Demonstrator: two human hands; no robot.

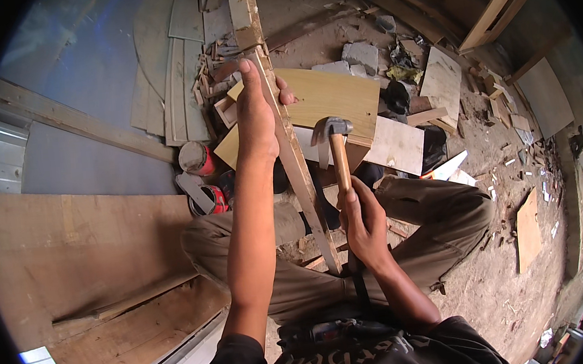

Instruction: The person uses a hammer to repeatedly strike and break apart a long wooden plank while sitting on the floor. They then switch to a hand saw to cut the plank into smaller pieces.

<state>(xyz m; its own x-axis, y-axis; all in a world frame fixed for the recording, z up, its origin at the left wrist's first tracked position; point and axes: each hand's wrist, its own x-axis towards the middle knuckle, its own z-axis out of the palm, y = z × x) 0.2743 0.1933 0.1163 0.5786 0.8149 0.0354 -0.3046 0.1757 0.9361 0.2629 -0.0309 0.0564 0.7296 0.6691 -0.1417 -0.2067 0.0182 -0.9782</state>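
Head view shows a long wooden slat [294, 156] running from the person's lap out over the littered floor. Left hand [257, 109] wraps closed around the slat's far stretch. Right hand [363, 223], just right of the slat, grips a claw hammer [336, 152] by its wooden handle.

dirt floor [491, 282], wood offcuts [528, 228], rubble [361, 54]

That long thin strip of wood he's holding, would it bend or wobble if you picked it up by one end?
Probably: the wood strip looks long and thin, so it would likely flex and feel light. The left hand steadies it, perhaps against wobble.
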